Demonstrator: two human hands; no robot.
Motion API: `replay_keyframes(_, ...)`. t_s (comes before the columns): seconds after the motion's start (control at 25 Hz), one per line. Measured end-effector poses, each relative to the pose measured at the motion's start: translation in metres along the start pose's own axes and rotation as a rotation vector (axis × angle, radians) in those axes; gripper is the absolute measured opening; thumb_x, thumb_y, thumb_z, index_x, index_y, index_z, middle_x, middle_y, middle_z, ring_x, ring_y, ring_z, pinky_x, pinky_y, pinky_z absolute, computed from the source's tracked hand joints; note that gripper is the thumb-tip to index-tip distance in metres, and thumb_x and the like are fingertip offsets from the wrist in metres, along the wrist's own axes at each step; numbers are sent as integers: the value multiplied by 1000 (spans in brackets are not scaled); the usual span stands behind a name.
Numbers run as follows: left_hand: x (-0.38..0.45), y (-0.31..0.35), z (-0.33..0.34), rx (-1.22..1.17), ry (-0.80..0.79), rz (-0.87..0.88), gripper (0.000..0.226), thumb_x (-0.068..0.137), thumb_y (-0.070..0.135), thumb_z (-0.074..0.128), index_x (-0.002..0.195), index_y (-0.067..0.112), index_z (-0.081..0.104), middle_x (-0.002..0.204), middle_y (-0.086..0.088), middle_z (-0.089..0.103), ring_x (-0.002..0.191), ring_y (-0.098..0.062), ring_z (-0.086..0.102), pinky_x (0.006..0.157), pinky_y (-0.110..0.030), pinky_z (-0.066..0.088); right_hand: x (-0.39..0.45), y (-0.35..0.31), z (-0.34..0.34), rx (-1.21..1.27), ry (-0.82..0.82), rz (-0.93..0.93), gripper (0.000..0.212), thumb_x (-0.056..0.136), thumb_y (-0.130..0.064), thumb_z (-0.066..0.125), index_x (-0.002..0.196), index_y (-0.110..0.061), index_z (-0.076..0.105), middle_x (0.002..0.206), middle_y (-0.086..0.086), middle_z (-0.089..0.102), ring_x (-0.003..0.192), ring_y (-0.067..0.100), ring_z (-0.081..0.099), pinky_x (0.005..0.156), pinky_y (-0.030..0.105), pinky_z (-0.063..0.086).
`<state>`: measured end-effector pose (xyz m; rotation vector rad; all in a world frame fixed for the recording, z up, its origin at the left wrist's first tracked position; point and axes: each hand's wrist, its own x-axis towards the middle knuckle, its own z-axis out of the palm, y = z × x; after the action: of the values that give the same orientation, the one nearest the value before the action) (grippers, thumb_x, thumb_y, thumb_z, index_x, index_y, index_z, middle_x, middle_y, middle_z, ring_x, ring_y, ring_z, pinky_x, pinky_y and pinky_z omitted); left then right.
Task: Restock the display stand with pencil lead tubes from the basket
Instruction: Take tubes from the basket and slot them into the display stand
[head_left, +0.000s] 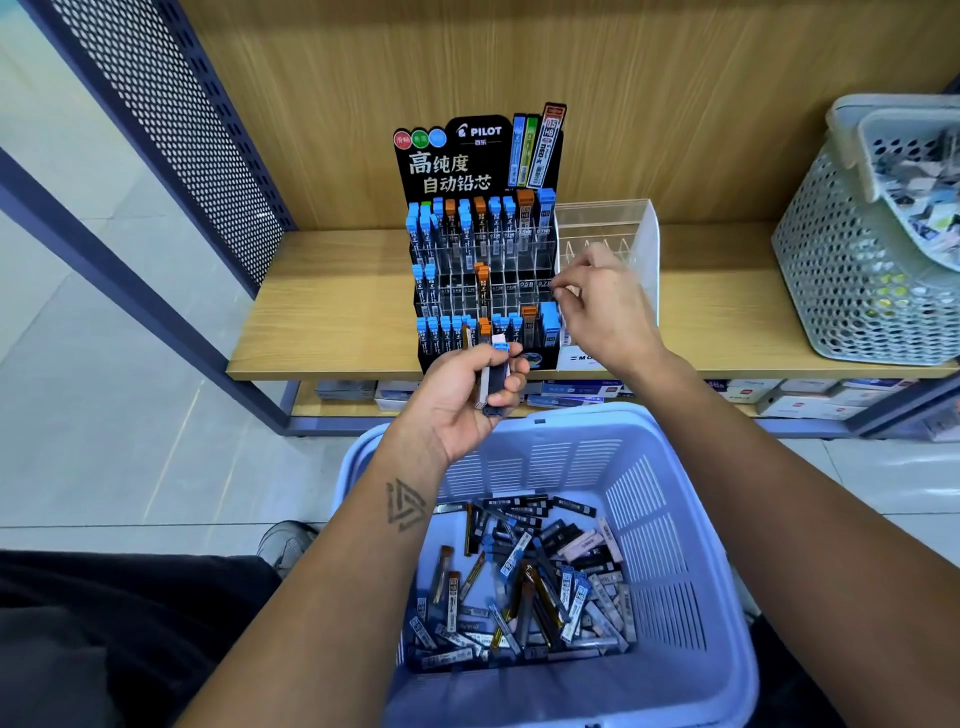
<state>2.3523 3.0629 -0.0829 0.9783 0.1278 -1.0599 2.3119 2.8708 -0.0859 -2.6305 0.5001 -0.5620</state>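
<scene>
**A:** What is your left hand (470, 400) doing over the basket?

**B:** Your left hand is gripping a small bunch of pencil lead tubes (492, 382), fingers and thumb curling round them, blue caps pointing up toward the display stand (480, 156). It is hovering above the far rim of the blue basket (675, 519), just in front of the stand's bottom row.

**A:** And your right hand (605, 306)?

**B:** It is reaching to the right end of the stand's middle row, fingertips drawn together in a pinch. Whether anything is sitting between them, you cannot tell; the item is too small to read.

**A:** Where is the stock lying?

**B:** Loose lead tubes (524, 582) are piling up in the bottom of the blue basket, directly below your forearms. The stand's top and bottom rows are showing blue and orange caps; most middle-row slots are showing bare acrylic.

**A:** What is surrounding you?

**B:** The stand is sitting on a wooden shelf (332, 312), touching a clear acrylic organiser (623, 218) on its right. A grey perforated basket (841, 270) is standing well apart at the right end. A perforated metal panel (171, 104) is closing the left side, with bare shelf between it and the stand. Boxed goods are lining the lower shelf, and pale floor tiles are stretching away on the left.
</scene>
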Motion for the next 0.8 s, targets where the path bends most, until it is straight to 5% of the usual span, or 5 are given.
replay_keyframes(0.24, -11, -1, 1, 101, 11, 95, 12, 97, 3, 60, 106, -6, 61, 84, -17, 69, 60, -17, 60, 43, -18, 42, -11, -30, -22, 710, -302, 273, 10, 92, -20, 72, 94, -12, 78, 86, 6, 74, 72, 10, 61, 66, 26, 51)
replay_keyframes(0.4, -15, -2, 5, 220, 28, 121, 26, 96, 9, 66, 116, -7, 63, 85, -19, 71, 56, -16, 58, 41, -17, 41, -21, -36, -28, 716, -517, 312, 15, 91, -21, 74, 87, -6, 78, 69, 6, 67, 62, 12, 54, 58, 28, 43)
replay_keyframes(0.64, -13, 0, 3, 123, 64, 83, 27, 99, 7, 60, 118, -12, 58, 79, -21, 68, 50, -14, 51, 36, -16, 35, -20, -30, -34, 915, -429, 393, 5, 89, -7, 73, 92, -5, 75, 68, 3, 69, 57, 10, 58, 55, 22, 50)
replay_keyframes(0.8, -8, -3, 9, 215, 99, 147, 8, 94, -1, 65, 98, 0, 58, 76, -15, 59, 49, -13, 46, 36, -17, 29, -18, -28, -35, 901, -492, 587, 12, 88, -3, 74, 97, 4, 71, 73, 15, 70, 57, 17, 65, 58, 25, 57)
